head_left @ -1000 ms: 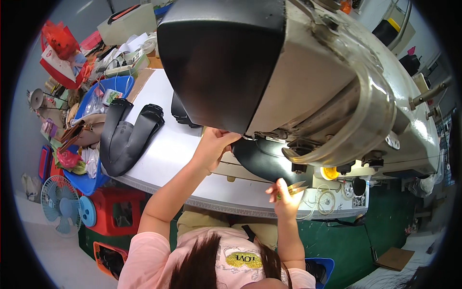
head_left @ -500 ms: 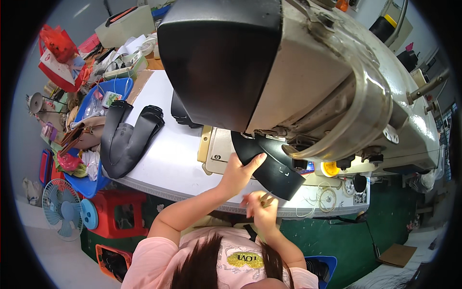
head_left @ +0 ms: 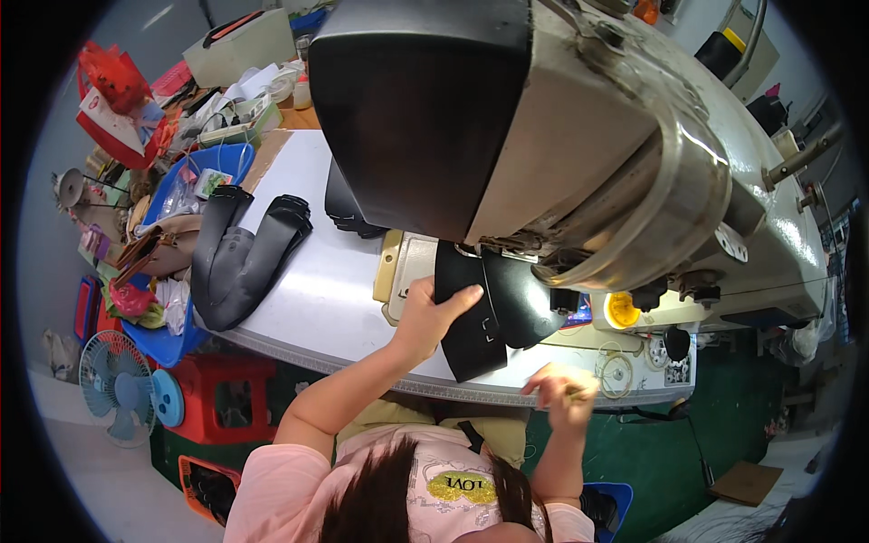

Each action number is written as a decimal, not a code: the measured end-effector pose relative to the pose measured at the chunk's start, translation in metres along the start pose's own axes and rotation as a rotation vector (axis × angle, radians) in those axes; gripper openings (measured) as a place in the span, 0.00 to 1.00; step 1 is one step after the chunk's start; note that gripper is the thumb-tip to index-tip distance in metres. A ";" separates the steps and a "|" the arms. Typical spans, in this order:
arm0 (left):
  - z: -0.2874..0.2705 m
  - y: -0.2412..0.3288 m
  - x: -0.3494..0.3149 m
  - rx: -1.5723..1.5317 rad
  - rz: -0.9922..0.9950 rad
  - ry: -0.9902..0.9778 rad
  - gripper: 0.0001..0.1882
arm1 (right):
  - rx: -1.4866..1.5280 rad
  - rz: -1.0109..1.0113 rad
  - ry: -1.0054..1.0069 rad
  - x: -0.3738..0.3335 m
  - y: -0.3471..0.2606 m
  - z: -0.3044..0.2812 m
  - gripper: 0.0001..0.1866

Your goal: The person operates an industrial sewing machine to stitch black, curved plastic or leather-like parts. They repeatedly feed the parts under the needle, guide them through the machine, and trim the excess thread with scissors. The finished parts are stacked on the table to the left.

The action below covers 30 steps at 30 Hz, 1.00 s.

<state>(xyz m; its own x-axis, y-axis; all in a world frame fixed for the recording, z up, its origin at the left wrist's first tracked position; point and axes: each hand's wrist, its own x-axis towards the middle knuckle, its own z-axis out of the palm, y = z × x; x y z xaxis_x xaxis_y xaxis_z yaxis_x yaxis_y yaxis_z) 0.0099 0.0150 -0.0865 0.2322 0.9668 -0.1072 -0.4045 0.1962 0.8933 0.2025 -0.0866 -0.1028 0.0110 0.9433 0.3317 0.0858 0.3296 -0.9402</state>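
Observation:
My left hand [head_left: 425, 317] grips the left edge of a curved black shoe-upper piece [head_left: 472, 348], its thumb stretched over the top. The piece lies under the head of a large sewing machine [head_left: 597, 145], with a stitched line and small pale corner marks on it. A second black flap [head_left: 525, 312] spreads to its right, joined or overlapping; I cannot tell which. The machine head hides the far end. My right hand [head_left: 566, 389] is raised by the table's front edge, apart from the piece. Its fingers are curled and slightly blurred, around something small I cannot make out.
Stacked black curved pieces [head_left: 240, 262] lie on the white table [head_left: 317, 299] to the left. Beyond them stands a cluttered blue basket [head_left: 167, 339]. A yellow spool [head_left: 622, 309] and a thread coil [head_left: 615, 373] are at the right. A fan [head_left: 118, 389] and red stool [head_left: 213, 398] stand left below.
The black piece has turned so its near end swings left toward me, uncovering the flap on its right. My left hand shifted slightly left; my right hand moved right, away from the piece.

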 end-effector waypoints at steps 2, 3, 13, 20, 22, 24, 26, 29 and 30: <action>0.001 -0.012 -0.007 0.040 0.045 0.002 0.11 | -0.047 -0.037 0.197 0.022 -0.001 -0.010 0.11; 0.000 -0.019 -0.009 0.061 0.066 -0.001 0.13 | -0.057 -0.019 0.316 0.037 -0.005 -0.011 0.09; -0.019 -0.009 -0.005 0.205 -0.080 -0.040 0.17 | 0.191 -0.023 0.406 0.093 0.112 -0.054 0.25; -0.026 -0.013 -0.010 0.336 -0.052 0.034 0.20 | 0.434 -0.013 0.335 0.090 0.118 -0.066 0.23; -0.032 -0.017 -0.006 0.334 -0.017 -0.005 0.22 | 0.555 0.052 0.331 0.091 0.105 -0.064 0.23; -0.034 -0.014 -0.003 0.322 -0.017 -0.049 0.25 | 0.664 0.079 0.305 0.091 0.088 -0.058 0.22; -0.031 -0.002 0.001 0.298 -0.053 -0.098 0.26 | 0.800 0.062 0.169 0.095 0.080 -0.058 0.22; -0.032 0.000 0.012 0.298 -0.026 -0.120 0.28 | 0.884 0.066 0.117 0.103 0.079 -0.061 0.20; -0.033 0.001 0.016 0.266 -0.012 -0.121 0.28 | 0.895 0.065 0.124 0.105 0.081 -0.062 0.19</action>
<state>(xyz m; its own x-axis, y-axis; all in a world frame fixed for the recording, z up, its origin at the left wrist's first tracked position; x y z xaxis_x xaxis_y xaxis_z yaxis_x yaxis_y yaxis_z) -0.0154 0.0364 -0.1020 0.3456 0.9349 -0.0804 -0.1583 0.1425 0.9770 0.2728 0.0370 -0.1393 0.1007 0.9673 0.2329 -0.7249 0.2317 -0.6487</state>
